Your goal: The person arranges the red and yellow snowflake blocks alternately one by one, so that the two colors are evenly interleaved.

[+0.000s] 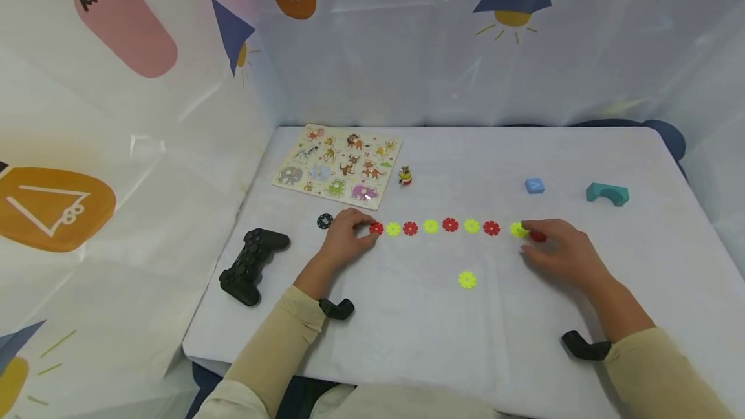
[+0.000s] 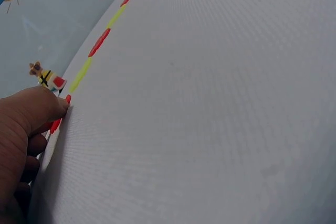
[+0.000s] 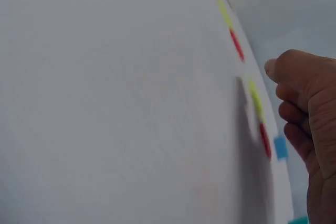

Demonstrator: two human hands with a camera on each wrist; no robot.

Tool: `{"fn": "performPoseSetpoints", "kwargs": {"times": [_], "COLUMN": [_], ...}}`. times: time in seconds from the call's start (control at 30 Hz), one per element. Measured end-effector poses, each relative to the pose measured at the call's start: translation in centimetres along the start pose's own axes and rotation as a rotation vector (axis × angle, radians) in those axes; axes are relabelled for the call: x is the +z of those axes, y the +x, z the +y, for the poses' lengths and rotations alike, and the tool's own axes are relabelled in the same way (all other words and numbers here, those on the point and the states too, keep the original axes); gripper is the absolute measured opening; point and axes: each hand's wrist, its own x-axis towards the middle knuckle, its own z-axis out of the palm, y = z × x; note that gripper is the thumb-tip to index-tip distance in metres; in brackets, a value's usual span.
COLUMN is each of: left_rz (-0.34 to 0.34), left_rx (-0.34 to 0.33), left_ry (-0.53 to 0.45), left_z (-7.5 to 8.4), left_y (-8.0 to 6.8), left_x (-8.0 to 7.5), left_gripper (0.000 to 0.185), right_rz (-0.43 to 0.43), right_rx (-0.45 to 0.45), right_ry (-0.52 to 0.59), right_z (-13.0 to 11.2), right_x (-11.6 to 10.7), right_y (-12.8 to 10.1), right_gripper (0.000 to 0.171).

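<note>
A row of red and yellow-green gear discs (image 1: 431, 226) runs across the middle of the white table (image 1: 407, 341). My left hand (image 1: 346, 241) sits at the row's left end, fingers curled, thumb and forefinger pinching the end red disc (image 1: 376, 228); in the left wrist view a fingertip (image 2: 62, 106) touches this red disc (image 2: 55, 124). My right hand (image 1: 561, 251) is at the right end, curled fingers holding another red disc (image 1: 538, 236) flat on the cloth beside the last yellow disc (image 1: 517, 230). In the right wrist view, that red disc (image 3: 265, 140) lies by my fingers (image 3: 294, 129).
One yellow disc (image 1: 467, 279) lies alone in front of the row. A black disc (image 1: 324, 220) and a black game controller (image 1: 253, 265) lie at the left. Behind are an animal puzzle board (image 1: 337, 165), a small figurine (image 1: 405, 176), a blue cube (image 1: 534, 185) and a teal arch block (image 1: 608, 193).
</note>
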Motion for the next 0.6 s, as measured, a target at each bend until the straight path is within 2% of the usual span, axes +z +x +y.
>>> {"fn": "performPoseSetpoints", "kwargs": {"times": [0.1, 0.2, 0.4, 0.6], "left_rz": [0.008, 0.006, -0.006, 0.002], "left_rx": [0.002, -0.002, 0.003, 0.002], "left_ry": [0.002, -0.005, -0.004, 0.002], "left_z": [-0.1, 0.0, 0.2, 0.2], "left_y": [0.1, 0.2, 0.1, 0.0], "left_x": [-0.1, -0.2, -0.2, 0.0], "left_gripper": [0.023, 0.023, 0.024, 0.024], "right_rz": [0.004, -0.032, -0.113, -0.092], "right_rx": [-0.138, -0.266, -0.329, -0.352], "right_ry": [0.023, 0.069, 0.103, 0.112], "right_z": [-2.7, -4.8, -6.6, -7.0], "right_x": [1.3, 2.8, 5.1, 5.8], "right_y": [-0.4, -0.6, -0.8, -0.7], "right_gripper": [0.052, 0.056, 0.055, 0.048]}}
